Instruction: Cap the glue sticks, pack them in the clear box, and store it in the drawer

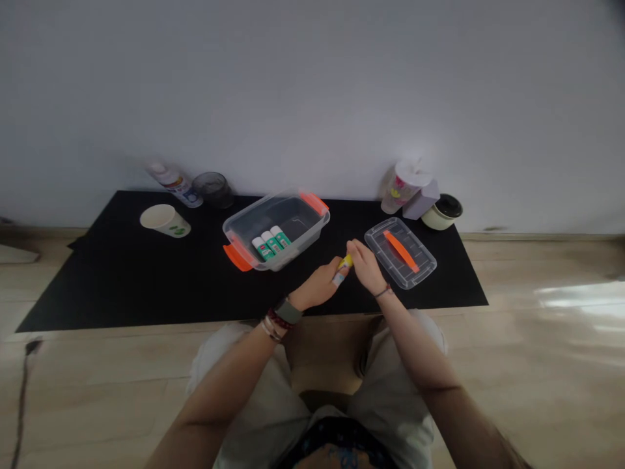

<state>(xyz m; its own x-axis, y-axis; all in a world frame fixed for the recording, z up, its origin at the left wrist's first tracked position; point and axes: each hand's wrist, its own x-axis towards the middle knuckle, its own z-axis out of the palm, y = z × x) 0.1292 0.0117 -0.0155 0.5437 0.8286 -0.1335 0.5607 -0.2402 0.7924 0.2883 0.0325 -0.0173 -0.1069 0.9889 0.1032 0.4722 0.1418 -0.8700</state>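
My left hand (319, 284) and my right hand (365, 267) meet over a black mat (122, 280), both closed on one glue stick (342, 268) with a yellow cap. The left fingers wrap its white body; the right fingers pinch the yellow end. Just to the left stands a clear plastic box (276, 229) with orange latches, holding three green-and-white glue sticks (271, 243) side by side. The box's clear lid (400, 253) with an orange handle lies flat to the right of my hands.
A paper cup (165, 220), a tilted spray bottle (174, 183) and a dark glass (213, 188) stand at the mat's back left. At the back right are a lidded drink cup (403, 184), a pale box (422, 198) and a small round pot (442, 212). Wooden floor surrounds the mat.
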